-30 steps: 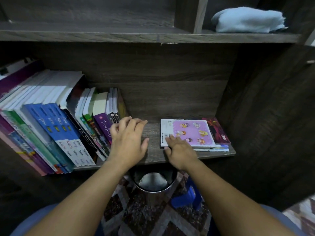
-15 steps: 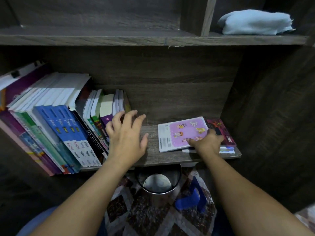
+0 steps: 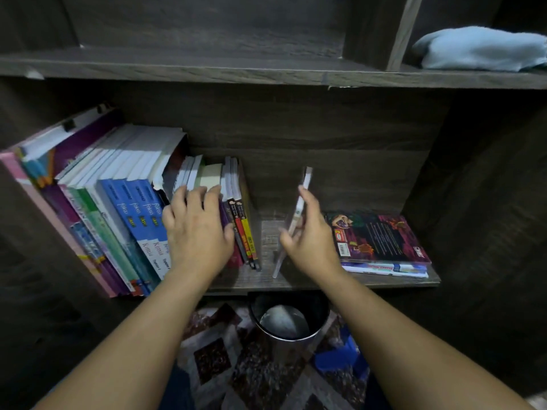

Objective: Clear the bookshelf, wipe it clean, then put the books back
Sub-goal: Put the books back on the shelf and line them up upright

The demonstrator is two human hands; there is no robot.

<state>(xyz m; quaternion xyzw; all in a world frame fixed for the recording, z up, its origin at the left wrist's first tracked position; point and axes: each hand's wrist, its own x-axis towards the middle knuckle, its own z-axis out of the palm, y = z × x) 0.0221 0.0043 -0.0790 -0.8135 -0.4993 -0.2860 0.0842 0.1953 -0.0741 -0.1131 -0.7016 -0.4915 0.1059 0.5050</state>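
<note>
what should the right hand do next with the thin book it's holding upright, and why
Probably slide the thin book left until it stands against the row of books. The right hand holds it on edge, apart from the row, with bare shelf between them, and the left hand presses on the leaning row, likely steadying it.

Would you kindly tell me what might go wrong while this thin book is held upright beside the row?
1. The thin book stands on its edge, gripped only by the right hand. If released in the gap, it may flop over or slide off the shelf into the open bin below.
2. The row of books is steadied by the left hand. Letting go might let the end books tip into the gap.
</note>
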